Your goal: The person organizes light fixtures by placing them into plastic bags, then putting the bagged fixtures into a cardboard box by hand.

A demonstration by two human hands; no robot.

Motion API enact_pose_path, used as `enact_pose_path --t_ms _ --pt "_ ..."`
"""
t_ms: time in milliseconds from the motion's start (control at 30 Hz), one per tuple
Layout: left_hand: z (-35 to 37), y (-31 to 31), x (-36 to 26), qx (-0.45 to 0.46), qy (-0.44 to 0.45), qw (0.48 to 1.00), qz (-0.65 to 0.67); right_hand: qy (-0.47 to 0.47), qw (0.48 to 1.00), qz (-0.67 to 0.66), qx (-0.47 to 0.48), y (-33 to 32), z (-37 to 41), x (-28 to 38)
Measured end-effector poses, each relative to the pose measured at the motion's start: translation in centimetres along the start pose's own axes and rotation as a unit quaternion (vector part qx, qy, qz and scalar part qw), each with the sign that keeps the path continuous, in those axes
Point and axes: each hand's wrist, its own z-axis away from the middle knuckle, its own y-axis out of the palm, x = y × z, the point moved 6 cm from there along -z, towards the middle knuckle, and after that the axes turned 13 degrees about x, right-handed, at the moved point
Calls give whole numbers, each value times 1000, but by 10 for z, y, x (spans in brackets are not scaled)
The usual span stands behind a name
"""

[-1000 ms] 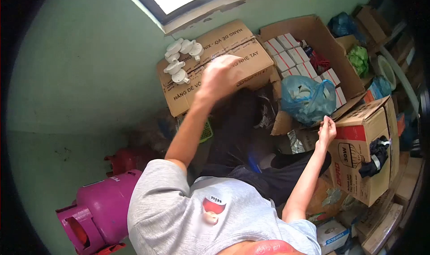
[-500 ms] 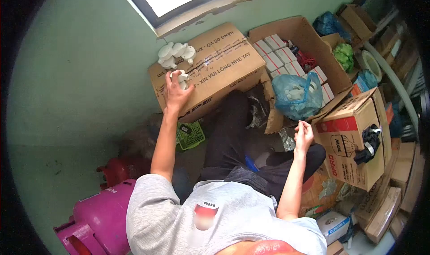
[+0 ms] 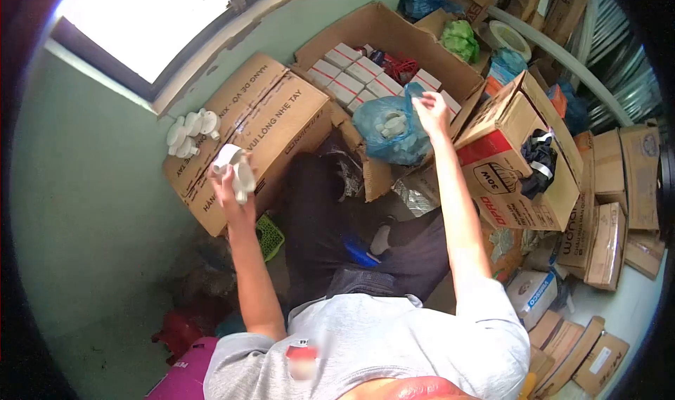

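My left hand (image 3: pixel 238 202) is raised just in front of the large taped carton, its fingers closed around white round plastic conduit boxes (image 3: pixel 243 178) with short spouts. More white conduit boxes (image 3: pixel 188 134) lie grouped on top of the carton (image 3: pixel 261 122), by its left end. My right hand (image 3: pixel 433 113) pinches the upper edge of a blue plastic bag (image 3: pixel 380 141). Through the bag's opening, white plastic pieces (image 3: pixel 392 125) show inside. The bag sits at the near side of an open carton (image 3: pixel 320 47).
Small white boxes with red stripes (image 3: pixel 346 88) fill part of the open carton. A 30W-marked carton (image 3: pixel 524 178) with a black bundle stands to the right. Near my legs is a green plastic basket (image 3: pixel 268 237). A magenta gas cylinder (image 3: pixel 184 372) stands at lower left.
My left hand has lifted conduit boxes off the taped carton. My right hand has moved up from near my knee to the blue bag's edge. The view has shifted rightward.
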Motion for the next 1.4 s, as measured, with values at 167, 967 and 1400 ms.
enact_pose_path --t_ms 167,967,1400 --pt "63 127 51 226 -248 877 343 88 981 165 46 59 -78 -71" --pt "17 400 309 449 -352 794 -208 47 942 -333 -13 -81 145 8" --pt "-43 81 -3 204 170 815 -515 27 936 -349 -39 -64 159 -12"
